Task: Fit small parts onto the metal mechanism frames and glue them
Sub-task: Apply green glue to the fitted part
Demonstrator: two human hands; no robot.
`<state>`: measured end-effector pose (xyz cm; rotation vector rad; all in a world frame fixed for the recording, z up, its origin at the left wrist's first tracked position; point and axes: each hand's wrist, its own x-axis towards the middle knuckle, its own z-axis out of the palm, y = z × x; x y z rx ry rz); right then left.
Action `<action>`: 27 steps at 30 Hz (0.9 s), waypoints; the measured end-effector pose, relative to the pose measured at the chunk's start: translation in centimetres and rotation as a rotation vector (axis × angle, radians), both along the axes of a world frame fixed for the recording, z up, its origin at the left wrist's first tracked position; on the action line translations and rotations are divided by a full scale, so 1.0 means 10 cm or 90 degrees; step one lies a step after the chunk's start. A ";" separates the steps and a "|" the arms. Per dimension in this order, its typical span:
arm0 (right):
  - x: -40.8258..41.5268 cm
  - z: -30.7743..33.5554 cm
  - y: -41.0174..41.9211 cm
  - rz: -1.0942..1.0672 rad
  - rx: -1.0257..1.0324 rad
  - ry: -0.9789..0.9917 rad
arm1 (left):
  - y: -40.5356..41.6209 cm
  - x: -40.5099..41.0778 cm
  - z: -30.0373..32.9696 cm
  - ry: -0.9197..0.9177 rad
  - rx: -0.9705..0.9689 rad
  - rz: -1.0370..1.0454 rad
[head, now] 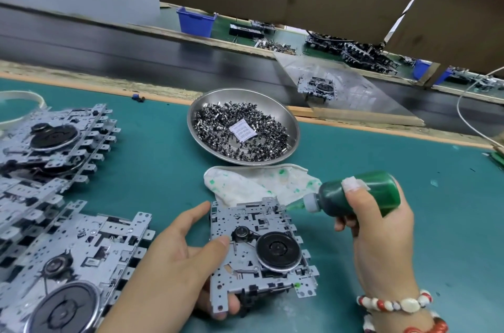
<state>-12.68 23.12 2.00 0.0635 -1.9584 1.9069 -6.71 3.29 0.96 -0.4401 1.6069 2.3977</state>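
Observation:
My left hand [180, 259] grips a metal mechanism frame [245, 226] with a black flywheel, holding it by its left edge just above the green mat. My right hand [381, 234] is closed around a green glue bottle [354, 196], tilted so its nozzle touches the frame's upper right corner. A green glue dot shows on the frame's lower right corner. A steel bowl [293, 125] full of small metal parts, with a white sachet on top, stands behind the frame.
Stacks of mechanism frames [54, 158] fill the left side of the mat. A glue-stained white cloth [253, 185] lies between bowl and frame. Beyond the mat's edge runs a dark conveyor belt carrying one frame [317, 87]. Blue bins and more parts sit further back.

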 end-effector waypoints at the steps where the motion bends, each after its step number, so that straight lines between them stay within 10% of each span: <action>1: 0.00 0.00 0.00 -0.002 0.004 0.002 | 0.00 0.00 -0.01 0.003 0.001 0.000; 27: -0.02 -0.03 0.00 -0.009 0.027 0.040 | 0.01 0.00 -0.09 0.022 0.003 0.013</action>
